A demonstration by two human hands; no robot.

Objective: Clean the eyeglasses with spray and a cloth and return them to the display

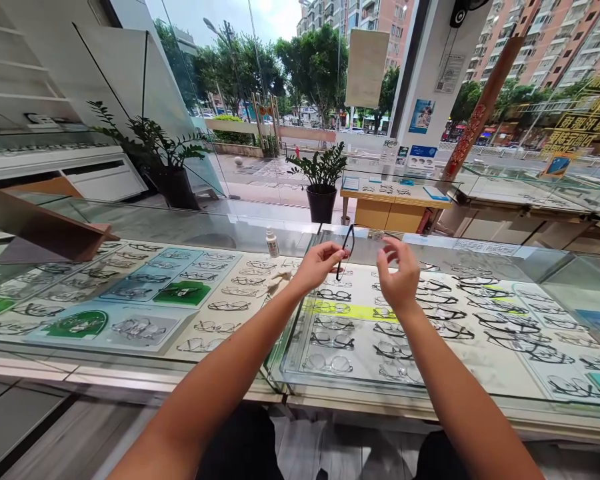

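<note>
A pair of dark-framed eyeglasses (347,252) is pinched between the thumb and fingers of my left hand (317,265), held up above the glass counter and turned nearly edge-on. Just to the right, my right hand (399,270) is raised with its fingers curled and a gap between thumb and fingertips; nothing shows in it. Under both hands lies the glass display case (295,393) with several rows of spectacles inside. A small white bottle (272,243) stands on the counter left of my left hand. A crumpled beige cloth (279,283) lies near my left wrist.
On the left, a brown slanted stand (65,230) rests on the counter. Green cards (183,291) and a yellow strip (353,308) lie among the displayed glasses. Beyond the counter are a potted plant (322,190), a wooden table (395,210) and the shop window.
</note>
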